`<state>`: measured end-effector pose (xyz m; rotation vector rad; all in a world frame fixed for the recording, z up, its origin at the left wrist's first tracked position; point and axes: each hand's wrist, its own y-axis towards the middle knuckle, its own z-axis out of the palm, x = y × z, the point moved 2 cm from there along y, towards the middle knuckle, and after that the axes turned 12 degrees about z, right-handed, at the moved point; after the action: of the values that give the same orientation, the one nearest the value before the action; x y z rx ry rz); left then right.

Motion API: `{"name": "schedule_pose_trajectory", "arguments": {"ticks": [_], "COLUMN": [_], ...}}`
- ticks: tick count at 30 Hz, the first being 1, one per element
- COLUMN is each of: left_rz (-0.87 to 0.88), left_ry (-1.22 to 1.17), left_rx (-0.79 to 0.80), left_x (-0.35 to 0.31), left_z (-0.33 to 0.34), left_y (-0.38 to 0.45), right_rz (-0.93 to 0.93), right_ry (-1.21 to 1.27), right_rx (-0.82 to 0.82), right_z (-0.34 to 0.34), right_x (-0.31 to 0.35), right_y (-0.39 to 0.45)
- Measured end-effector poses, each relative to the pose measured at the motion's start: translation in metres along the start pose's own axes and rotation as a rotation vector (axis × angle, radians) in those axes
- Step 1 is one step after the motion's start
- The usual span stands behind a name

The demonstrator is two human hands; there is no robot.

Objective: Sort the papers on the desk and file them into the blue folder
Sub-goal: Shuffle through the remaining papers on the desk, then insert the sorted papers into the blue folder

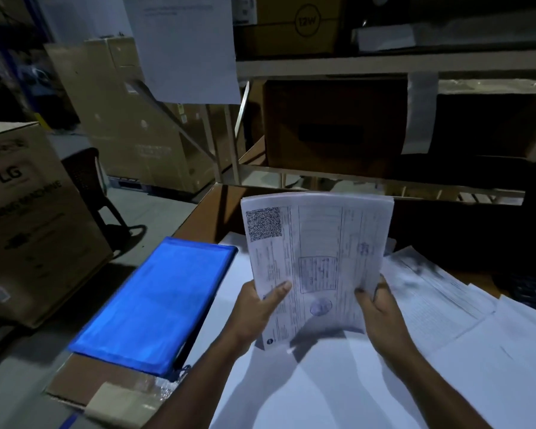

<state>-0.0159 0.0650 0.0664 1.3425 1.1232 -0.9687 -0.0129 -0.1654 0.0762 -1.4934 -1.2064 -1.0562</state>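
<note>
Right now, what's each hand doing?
Left hand: grips the paper stack at its lower left.
Right hand: grips the same stack's lower right.

A folder [155, 301] lies at the bench's [205, 212] left edge, beside loose sheets [446, 301] that spread over the middle and right. Both hands hold a stack of papers [319, 258] above those sheets. A shelf rack [384, 65] with boxes stands behind the bench; a carton [28, 218] sits left of it.
</note>
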Motion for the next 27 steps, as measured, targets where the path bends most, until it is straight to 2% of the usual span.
{"name": "schedule_pose_trajectory", "arguments": {"ticks": [5,8,10,12,15,18,20,23,27], "left_rz": [0.011,-0.058,-0.159,-0.246,-0.27,-0.2,-0.189,-0.195,-0.143], "left_ry": [-0.038,-0.037,0.004,0.111,0.221,0.753,0.937,0.997,0.952], "left_rx": [-0.104,-0.09,-0.054,-0.03,-0.187,-0.268,-0.269,-0.252,-0.341], "left_x": [-0.008,-0.003,0.008,0.023,0.035,0.041,0.049,0.062,0.063], "left_z": [-0.021,-0.041,-0.057,-0.075,-0.102,-0.129,-0.139,-0.145,-0.149], "left_y": [0.0,-0.011,-0.021,-0.028,-0.04,-0.054,-0.063,-0.072,-0.075], "right_rz": [0.018,0.146,0.234,0.303,0.405,0.469,0.5,0.527,0.536], "right_ry": [-0.077,0.008,0.002,-0.015,0.043,0.104,0.111,0.132,0.127], "right_rx": [0.17,0.386,0.451,0.453,0.397,0.314,0.286,0.285,0.266], "right_z": [0.003,0.012,0.022,0.032,0.041,0.044,0.046,0.05,0.051], "right_x": [0.022,0.029,0.026,0.018,0.0,-0.017,-0.025,-0.027,-0.025], "right_y": [0.005,-0.005,-0.013,-0.017,-0.011,-0.003,-0.002,-0.003,-0.008]}}
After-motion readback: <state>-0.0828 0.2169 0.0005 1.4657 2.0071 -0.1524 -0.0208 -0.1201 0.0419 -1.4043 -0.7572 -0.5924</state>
